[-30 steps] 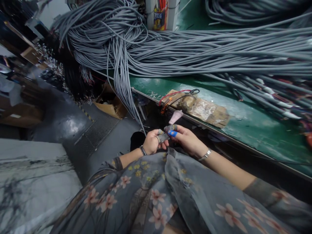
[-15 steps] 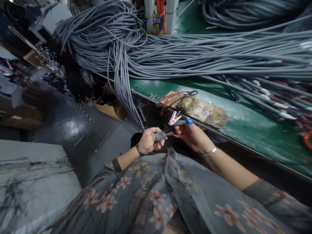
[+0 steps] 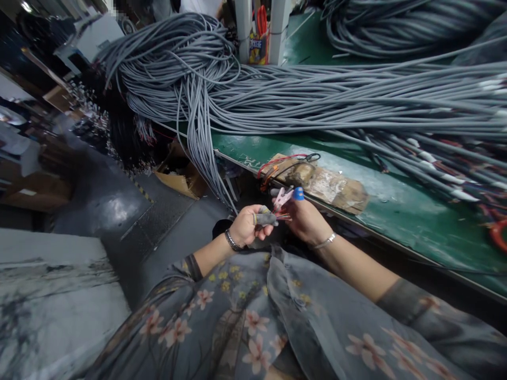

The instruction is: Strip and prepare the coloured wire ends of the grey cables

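Low in front of my body, my left hand [image 3: 253, 222] is closed on a bunch of thin coloured wires [image 3: 283, 216]. Grey finger covers are on some of its fingers. A pink clothespin-like clip [image 3: 282, 199] is in my right hand [image 3: 304, 214], which has a blue cover on one digit and grey on another. The fingertips of the right hand are close to the wire ends; whether they touch them, I cannot tell. Grey cables [image 3: 202, 134] hang off the bench down toward my left hand.
A large heap of grey cables [image 3: 277, 100] lies along the green bench [image 3: 396, 195]. At its front edge sits a taped cardboard piece [image 3: 328, 184] with red and black leads. Orange-handled tools stand by a white post [image 3: 279, 31]. An open cardboard box [image 3: 178, 177] is on the floor.
My right hand has moved left with the pink clip, closer to the wires. My left hand has shifted slightly right, still holding them.
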A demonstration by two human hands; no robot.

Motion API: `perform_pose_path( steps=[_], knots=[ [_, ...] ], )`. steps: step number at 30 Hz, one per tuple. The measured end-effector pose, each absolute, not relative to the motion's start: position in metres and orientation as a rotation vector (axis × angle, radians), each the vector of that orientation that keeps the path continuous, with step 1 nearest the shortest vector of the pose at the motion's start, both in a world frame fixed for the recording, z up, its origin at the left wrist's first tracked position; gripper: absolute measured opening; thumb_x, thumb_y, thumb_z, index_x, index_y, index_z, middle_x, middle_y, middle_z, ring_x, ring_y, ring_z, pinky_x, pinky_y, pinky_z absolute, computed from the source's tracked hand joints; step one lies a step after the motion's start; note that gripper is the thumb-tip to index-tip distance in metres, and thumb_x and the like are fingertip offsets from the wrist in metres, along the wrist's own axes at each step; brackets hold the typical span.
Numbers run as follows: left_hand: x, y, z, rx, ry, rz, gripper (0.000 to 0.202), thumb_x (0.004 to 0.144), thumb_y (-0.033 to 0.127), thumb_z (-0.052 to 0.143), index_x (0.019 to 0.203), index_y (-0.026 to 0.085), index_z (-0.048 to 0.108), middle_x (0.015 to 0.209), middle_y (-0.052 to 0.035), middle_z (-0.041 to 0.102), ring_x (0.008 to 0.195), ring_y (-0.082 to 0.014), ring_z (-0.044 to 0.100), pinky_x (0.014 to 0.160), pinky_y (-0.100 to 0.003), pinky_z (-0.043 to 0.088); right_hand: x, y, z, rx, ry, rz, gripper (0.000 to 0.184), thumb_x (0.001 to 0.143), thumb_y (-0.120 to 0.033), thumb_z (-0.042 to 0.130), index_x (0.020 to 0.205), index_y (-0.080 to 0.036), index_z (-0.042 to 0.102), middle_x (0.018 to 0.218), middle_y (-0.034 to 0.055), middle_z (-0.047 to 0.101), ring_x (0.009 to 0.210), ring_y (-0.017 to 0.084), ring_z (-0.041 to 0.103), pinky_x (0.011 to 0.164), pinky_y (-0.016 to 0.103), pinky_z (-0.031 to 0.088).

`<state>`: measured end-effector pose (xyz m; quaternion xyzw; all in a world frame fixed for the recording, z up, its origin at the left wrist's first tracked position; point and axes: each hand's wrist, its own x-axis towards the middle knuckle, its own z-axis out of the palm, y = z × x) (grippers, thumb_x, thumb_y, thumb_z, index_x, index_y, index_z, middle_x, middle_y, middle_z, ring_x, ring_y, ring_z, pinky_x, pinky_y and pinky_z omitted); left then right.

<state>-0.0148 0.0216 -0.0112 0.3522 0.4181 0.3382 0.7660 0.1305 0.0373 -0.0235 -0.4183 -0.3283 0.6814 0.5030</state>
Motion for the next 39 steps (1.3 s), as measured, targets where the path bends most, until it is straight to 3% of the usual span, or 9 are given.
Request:
perform_pose_path(
  steps=[3,8,16,23,27,39],
  knots=[
    [-0.013,0.021,-0.010,0.767,0.910,0.734,0.047,0.049,0.051,0.079,0.059,0.015,0.050,0.042,0.0013,0.054,0.026,-0.0064,0.040,0.027,-0.017,0.021,0.128,0.042,-0.021,-0.923,-0.596,1.799,0.045,0.067,-0.064,0.070,0.078,-0.021,0.067,0.067,-0.0003,0.063,0.054,0.011,0.053,0.051,0.025,0.047],
    [-0.010,0.019,-0.007,0.770,0.926,0.717,0.046,0.049,0.049,0.079,0.057,0.015,0.050,0.042,0.0006,0.054,0.026,-0.0069,0.040,0.028,-0.018,0.022,0.126,0.043,-0.019,-0.880,-0.488,1.775,0.040,0.065,-0.056,0.077,0.075,-0.018,0.069,0.067,-0.0008,0.065,0.054,0.009,0.054,0.050,0.020,0.047],
    [-0.014,0.011,-0.006,0.776,0.984,0.751,0.046,0.050,0.050,0.078,0.058,0.016,0.049,0.043,0.0018,0.055,0.028,-0.0064,0.041,0.028,-0.017,0.025,0.133,0.036,-0.014,-0.780,-0.431,1.995,0.044,0.069,-0.063,0.069,0.069,-0.019,0.067,0.068,0.0013,0.068,0.056,0.011,0.060,0.052,0.022,0.051],
    [-0.009,0.000,0.001,0.796,1.078,0.811,0.046,0.051,0.053,0.076,0.059,0.016,0.051,0.044,0.0019,0.056,0.029,-0.0063,0.043,0.030,-0.017,0.025,0.135,0.035,-0.013,-0.864,-0.518,1.880,0.024,0.072,-0.045,0.073,0.075,-0.022,0.068,0.066,-0.0020,0.065,0.055,0.010,0.054,0.052,0.020,0.048],
    [-0.007,0.003,-0.001,0.749,1.059,0.873,0.042,0.053,0.050,0.076,0.060,0.016,0.052,0.044,0.0022,0.056,0.029,-0.0064,0.043,0.029,-0.018,0.023,0.134,0.035,-0.012,-0.910,-0.614,1.809,0.027,0.076,-0.049,0.068,0.077,-0.022,0.067,0.068,-0.0006,0.064,0.057,0.012,0.053,0.055,0.024,0.049],
    [-0.002,0.010,-0.005,0.693,1.038,0.835,0.044,0.054,0.050,0.076,0.061,0.016,0.049,0.044,0.0025,0.055,0.029,-0.0063,0.042,0.030,-0.018,0.022,0.134,0.038,-0.018,-0.845,-0.613,1.842,0.033,0.065,-0.054,0.077,0.073,-0.023,0.067,0.066,-0.0025,0.064,0.058,0.012,0.056,0.056,0.025,0.049]
  ],
)
